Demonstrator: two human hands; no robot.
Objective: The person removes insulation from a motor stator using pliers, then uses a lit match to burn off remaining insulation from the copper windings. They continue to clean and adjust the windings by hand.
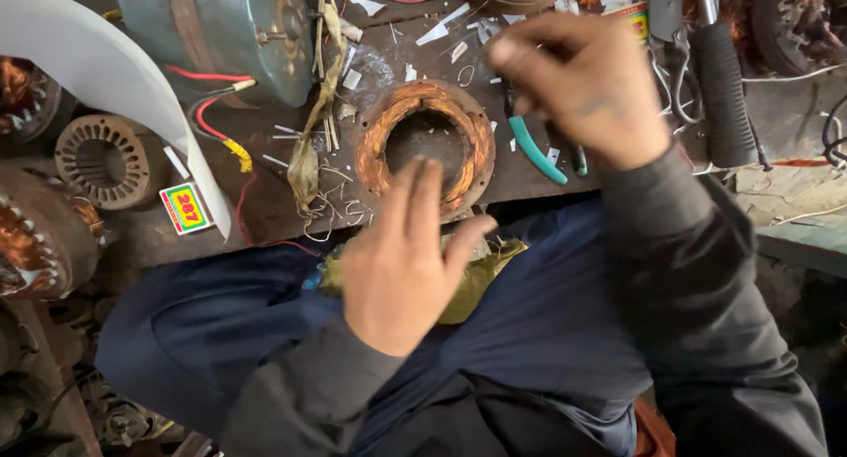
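- The round stator with copper windings point(426, 148), at the bench's near edge, is orange-copper on a rusty brown ring.
- The dark, rust-stained bench point(265, 201) is brown-black, flecked with white scraps.
- The teal-handled pliers point(536, 151) show bright teal grips.
- The grey-green motor housing point(221, 29), at the far edge, is dull grey-green.
- The red wire with yellow sleeve point(221, 131) runs red, tipped yellow.
- The small card point(185, 208), near the left edge, is green, yellow and red.
- The curved white sheet point(97, 69) is plain white.
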